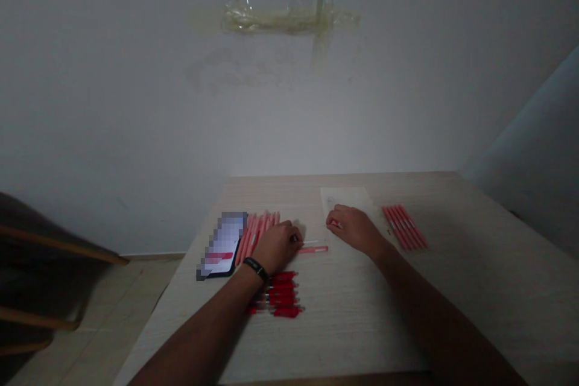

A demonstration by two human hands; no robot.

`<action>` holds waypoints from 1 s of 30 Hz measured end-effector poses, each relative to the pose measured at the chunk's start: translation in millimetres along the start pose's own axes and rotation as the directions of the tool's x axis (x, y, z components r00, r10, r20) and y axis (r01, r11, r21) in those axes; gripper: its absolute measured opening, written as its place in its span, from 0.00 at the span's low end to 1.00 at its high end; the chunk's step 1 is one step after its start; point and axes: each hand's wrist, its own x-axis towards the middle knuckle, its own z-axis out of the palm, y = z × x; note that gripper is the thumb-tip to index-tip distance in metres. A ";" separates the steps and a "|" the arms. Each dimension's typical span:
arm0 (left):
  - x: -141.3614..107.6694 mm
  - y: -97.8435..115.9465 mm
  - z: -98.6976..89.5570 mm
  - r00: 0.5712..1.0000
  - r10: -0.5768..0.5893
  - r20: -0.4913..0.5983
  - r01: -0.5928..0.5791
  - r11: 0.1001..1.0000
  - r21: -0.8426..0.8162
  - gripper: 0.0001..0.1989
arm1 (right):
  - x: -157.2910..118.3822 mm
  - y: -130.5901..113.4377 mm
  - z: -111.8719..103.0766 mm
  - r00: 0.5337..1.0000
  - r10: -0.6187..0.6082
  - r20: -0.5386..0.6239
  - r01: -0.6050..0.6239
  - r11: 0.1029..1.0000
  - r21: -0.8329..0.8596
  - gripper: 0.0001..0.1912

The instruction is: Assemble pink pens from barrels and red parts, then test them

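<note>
My left hand (281, 245), with a black band at the wrist, is closed in a pinch on a thin pale stick (314, 242) that looks like a pen refill. Just below that stick a pink pen barrel (315, 249) lies on the table, its left end reaching the fingers. Over the lower part of a white paper sheet (362, 196), my right hand (350, 226) is closed. A small pink and white pen part (335, 224) shows at its fingertips, mostly covered by them.
Pink pens (250, 235) lie in a row beside a phone (224, 247) at the left. Several red pens (284, 295) are near my left wrist, partly under it. Another row of pink pens (404, 227) lies at the right of the table (335, 325). A wall (362, 102) stands behind.
</note>
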 end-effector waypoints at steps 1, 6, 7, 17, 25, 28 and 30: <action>0.1 -0.5 0.7 1.000 0.001 0.000 -0.001 1.000 -0.001 0.07 | 0.0 -0.4 -0.3 1.000 0.004 0.003 -0.004 1.000 0.001 0.06; 0.4 -0.8 1.1 1.000 -0.008 0.004 0.008 1.000 0.006 0.07 | -0.1 -2.0 -1.6 1.000 -0.003 0.002 0.003 1.000 0.004 0.06; 0.4 -0.7 0.7 1.000 -0.011 0.008 0.011 1.000 0.005 0.07 | -0.1 -1.9 -1.3 1.000 -0.005 0.002 0.005 1.000 0.002 0.06; -0.3 1.1 -1.5 1.000 -0.012 0.004 0.012 1.000 0.003 0.08 | 0.7 -5.7 10.7 0.999 -0.029 0.021 0.028 0.999 0.028 0.05; -0.8 5.3 -6.9 1.000 -0.017 0.000 0.017 1.000 0.013 0.09 | 8.5 -16.2 23.2 0.995 -0.088 0.055 0.087 0.996 0.029 0.03; -0.7 5.8 -8.3 1.000 -0.030 0.005 0.030 0.999 0.015 0.09 | 10.5 -17.3 24.5 0.993 -0.094 0.068 0.092 0.995 0.034 0.03; -0.6 5.1 -9.7 0.999 -0.041 0.010 0.041 0.999 0.018 0.10 | 11.2 -17.6 24.4 0.993 -0.099 0.071 0.096 0.995 0.040 0.03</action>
